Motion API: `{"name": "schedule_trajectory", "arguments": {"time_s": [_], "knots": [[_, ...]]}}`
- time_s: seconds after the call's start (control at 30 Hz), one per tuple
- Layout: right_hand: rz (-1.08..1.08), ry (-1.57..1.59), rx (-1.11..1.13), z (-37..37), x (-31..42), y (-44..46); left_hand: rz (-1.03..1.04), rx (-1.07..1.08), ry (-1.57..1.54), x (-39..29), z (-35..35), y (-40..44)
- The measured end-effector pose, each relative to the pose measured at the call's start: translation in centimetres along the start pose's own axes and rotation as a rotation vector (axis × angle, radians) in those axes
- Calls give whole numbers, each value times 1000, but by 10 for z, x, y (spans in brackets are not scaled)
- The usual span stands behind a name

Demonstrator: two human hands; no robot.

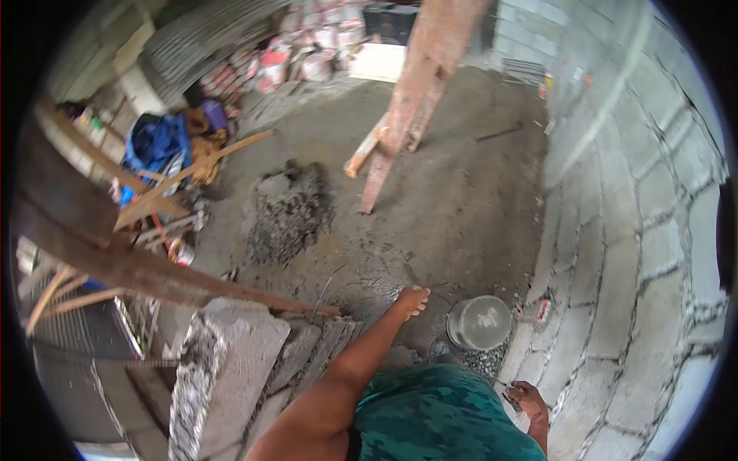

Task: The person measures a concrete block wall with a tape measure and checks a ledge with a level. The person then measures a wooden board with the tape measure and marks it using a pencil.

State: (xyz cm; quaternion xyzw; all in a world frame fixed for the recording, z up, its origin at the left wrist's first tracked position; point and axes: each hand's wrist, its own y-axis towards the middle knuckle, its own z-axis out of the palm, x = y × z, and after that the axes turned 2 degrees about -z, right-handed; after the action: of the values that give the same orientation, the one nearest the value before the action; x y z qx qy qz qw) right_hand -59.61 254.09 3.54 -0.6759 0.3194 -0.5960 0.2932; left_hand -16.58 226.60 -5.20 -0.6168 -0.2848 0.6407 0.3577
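My left hand (413, 301) is stretched forward over the wet floor, its fingers curled closed. A narrow grey shape shows just beyond its knuckles; whether the hand holds it I cannot tell. Low on the right, my right hand (529, 399) is closed beside the block wall (607, 300), with a small dark thing at its fingers that is too unclear to name. Between the two hands stands a round grey bucket (479, 323), nearest to my left hand and touched by neither. Gravel (486, 361) lies at the bucket's base.
A mound of wet mortar (288, 211) lies on the concrete floor. A slanting wooden post (419, 84) stands ahead. Concrete blocks (231, 376) and a long beam (184, 280) are at left. Boards and a blue tarp (157, 142) lie farther back, near stacked bags (315, 38).
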Motion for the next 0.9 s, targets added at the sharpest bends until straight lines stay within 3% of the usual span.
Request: {"name": "schedule_trajectory", "arguments": {"time_s": [0.07, 0.2, 0.23, 0.33, 0.4, 0.5, 0.63, 0.77, 0.9], "knots": [[-6, -207, -23, -6, 40, 28, 25, -38, -15, 5, -12, -20], [-88, -366, 182, -25, 94, 85, -9, -102, -88, 44, -36, -65], [-296, -549, 165, -37, 81, 121, -24, -117, -135, 53, -42, -79], [-249, -800, 223, -21, 157, 130, -68, -212, -298, 90, -58, -100], [-553, -997, 187, -10, 185, 148, -76, -287, -388, 99, -58, -117], [-491, -1015, 250, 21, 245, 144, -68, -270, -490, 94, -62, -123], [-433, -1009, 258, 50, 295, 144, 93, -293, -365, 14, -71, -114], [-461, -1105, 237, 51, 304, 160, 515, -515, -197, -140, -91, -114], [-437, -1133, 198, 38, 326, 157, 803, -451, -90, -278, -98, -127]]}}
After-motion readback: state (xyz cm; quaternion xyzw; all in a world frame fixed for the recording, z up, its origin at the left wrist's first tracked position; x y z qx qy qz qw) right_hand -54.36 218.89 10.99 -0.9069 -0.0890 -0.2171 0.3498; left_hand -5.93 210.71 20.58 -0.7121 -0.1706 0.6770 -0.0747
